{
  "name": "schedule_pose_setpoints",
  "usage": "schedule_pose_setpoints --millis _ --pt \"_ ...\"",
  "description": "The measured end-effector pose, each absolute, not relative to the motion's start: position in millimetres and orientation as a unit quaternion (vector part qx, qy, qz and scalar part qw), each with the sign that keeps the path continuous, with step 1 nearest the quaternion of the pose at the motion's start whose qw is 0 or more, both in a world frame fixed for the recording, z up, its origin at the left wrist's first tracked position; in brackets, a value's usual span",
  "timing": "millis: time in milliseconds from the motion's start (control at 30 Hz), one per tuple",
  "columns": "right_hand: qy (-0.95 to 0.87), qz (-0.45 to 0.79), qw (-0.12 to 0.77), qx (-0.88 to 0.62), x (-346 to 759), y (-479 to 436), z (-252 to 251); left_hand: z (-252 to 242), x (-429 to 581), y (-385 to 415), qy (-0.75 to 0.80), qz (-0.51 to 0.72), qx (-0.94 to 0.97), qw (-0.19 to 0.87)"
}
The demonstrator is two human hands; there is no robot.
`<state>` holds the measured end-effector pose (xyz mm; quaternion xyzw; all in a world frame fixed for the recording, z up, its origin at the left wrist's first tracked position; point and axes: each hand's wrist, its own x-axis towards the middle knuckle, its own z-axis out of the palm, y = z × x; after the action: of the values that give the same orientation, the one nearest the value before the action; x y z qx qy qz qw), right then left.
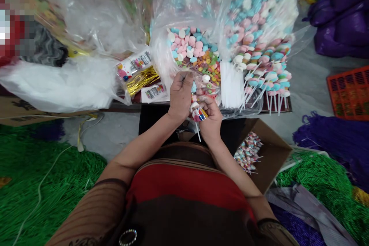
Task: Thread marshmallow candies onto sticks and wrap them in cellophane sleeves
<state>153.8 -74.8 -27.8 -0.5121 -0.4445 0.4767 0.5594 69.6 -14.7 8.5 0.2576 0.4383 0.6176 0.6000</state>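
One head-worn view looks forward and steeply down (past a red-and-brown cloth top [187, 184]), near the bare left hand [181, 95] and bare right hand [211, 117].

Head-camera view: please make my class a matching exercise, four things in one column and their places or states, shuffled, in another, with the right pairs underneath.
Column one
1. Marshmallow sweet in a printed wrapper on a white stick
2. Bundle of shiny gold strips
3. Open brown cardboard box
4. Orange-red slatted plastic crate

Column two
A. At the picture's right edge
B. Beside flat white printed packets
C. Between the left hand and the right hand
D. Holding a pile of sweets on white sticks

Right pairs: 1-C; 2-B; 3-D; 4-A
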Motion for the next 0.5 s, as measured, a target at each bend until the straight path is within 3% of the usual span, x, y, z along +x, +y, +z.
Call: schedule_pose_setpoints --millis 333,500 --pt "-0.348 0.733 0.392 -0.433 175 -102 -9 9 41 24 0.461 0.688 0.266 0.494" --pt "-0.350 0.693 0.401 -0.487 168 -101 -12 14 51 18 0.401 0.692 0.236 0.553"
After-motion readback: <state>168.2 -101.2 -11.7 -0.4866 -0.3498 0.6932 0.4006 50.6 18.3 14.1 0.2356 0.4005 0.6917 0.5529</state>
